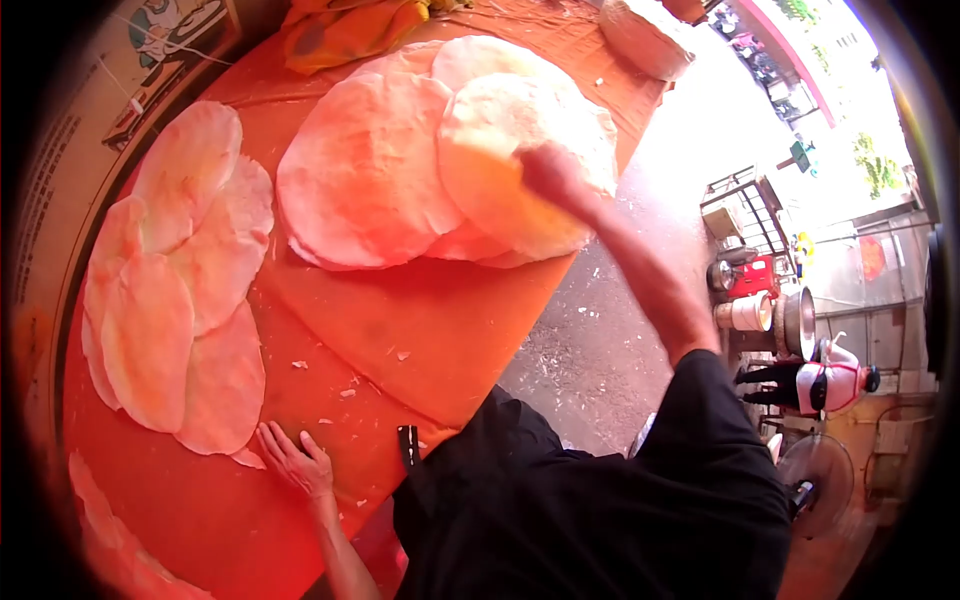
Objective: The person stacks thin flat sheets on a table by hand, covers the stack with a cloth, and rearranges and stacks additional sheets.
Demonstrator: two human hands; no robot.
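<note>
My left hand (295, 462) lies on the orange cloth (400, 320), fingers spread, beside the lower edge of an overlapping group of thin round flatbreads (220, 370). Over the larger pile of flatbreads (370, 170) at the top middle is my right hand (552, 172), above the right-hand round. That hand is blurred by motion, and its fingers cannot be made out. Small pale crumbs are scattered on the cloth. Part of another flatbread (120, 530) shows at the lower left.
A yellow-orange cloth (350, 32) is bunched at the top, near a pale sack-like bundle (648, 38). A printed panel (60, 190) borders the left side. Beyond the table's right edge are pots and buckets (745, 312), a metal rack, a fan (815, 480) and a person (825, 385).
</note>
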